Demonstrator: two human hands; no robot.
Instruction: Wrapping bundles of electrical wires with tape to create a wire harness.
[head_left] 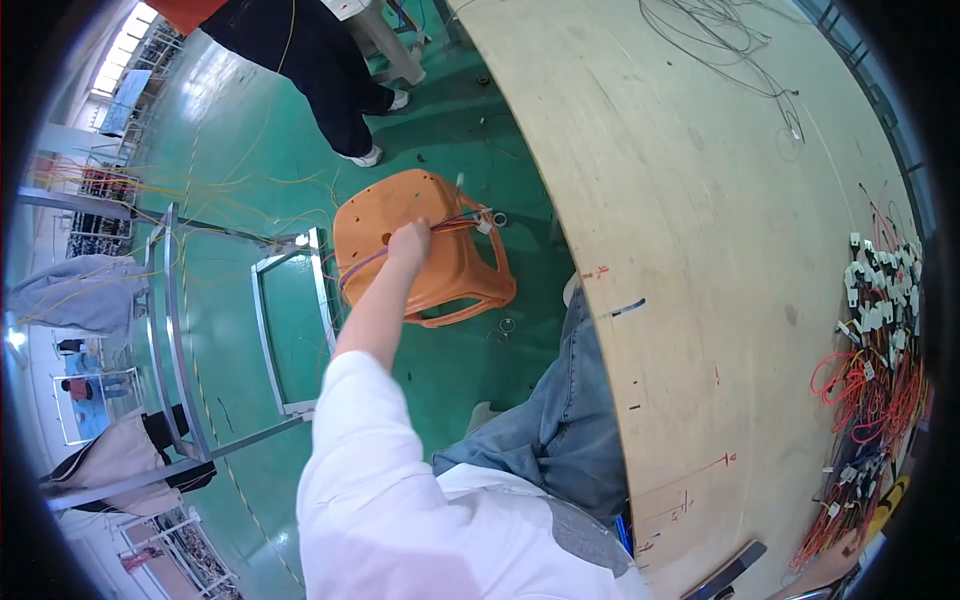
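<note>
orange stool (445, 265), purple wire (362, 266), green floor (265, 365), white sleeve (360, 440), blue jeans (560, 415), tan tabletop (700, 250) marked red and black.

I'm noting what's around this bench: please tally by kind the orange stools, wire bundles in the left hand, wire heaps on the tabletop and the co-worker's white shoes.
Orange stool: 1
Wire bundle in left hand: 1
Wire heaps on tabletop: 2 (grey tangle, coloured heap)
White shoes: 2
Total: 6
</note>
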